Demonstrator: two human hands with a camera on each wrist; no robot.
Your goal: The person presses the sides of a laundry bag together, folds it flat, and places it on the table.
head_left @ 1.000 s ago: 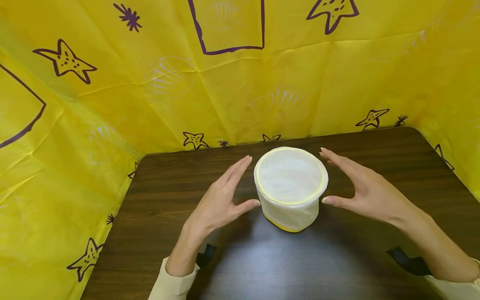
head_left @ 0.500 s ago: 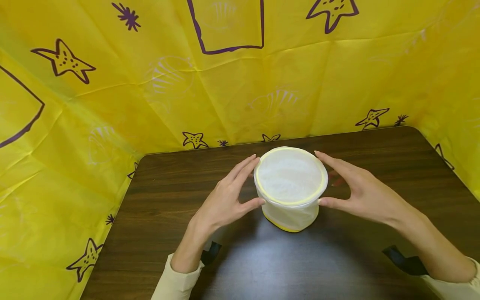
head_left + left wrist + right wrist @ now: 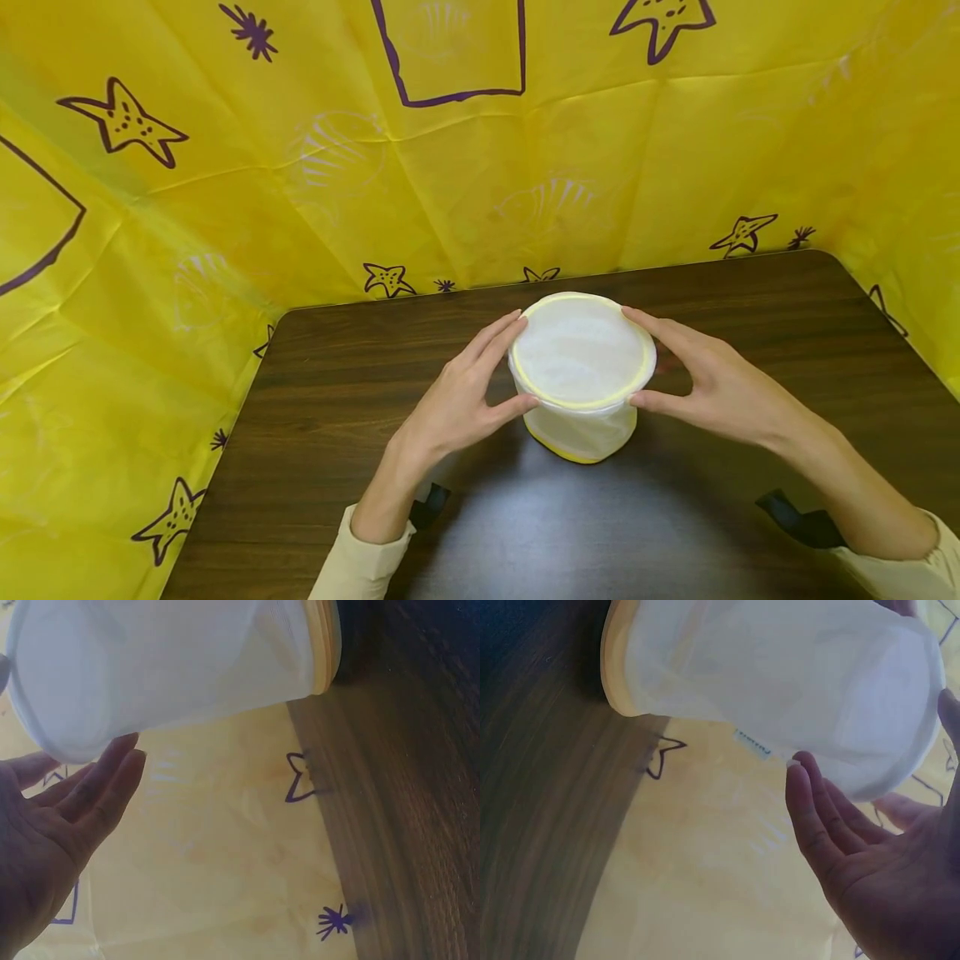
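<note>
A white cylindrical laundry bag point(image 3: 583, 354) with yellow trim stands upright on the dark wooden table point(image 3: 360, 367). My left hand point(image 3: 459, 404) touches its top rim from the left, thumb at the front and fingers farther back. On the opposite side, my right hand point(image 3: 718, 379) rests its thumb and fingertips against the same rim. Both hands have their fingers extended and spread from the thumbs. In the right wrist view, a small green-lettered label point(image 3: 752, 744) sticks out from the bag's side. The bag's yellow base band point(image 3: 321, 645) shows in the left wrist view.
A yellow curtain point(image 3: 450, 183) with purple starfish and shell drawings hangs behind the table and along both sides. Black straps point(image 3: 801, 521) sit at the wrists, near the cream sleeves point(image 3: 363, 554).
Both hands have moved inward, from beside the bag to touching its rim. The bag has stayed in place.
</note>
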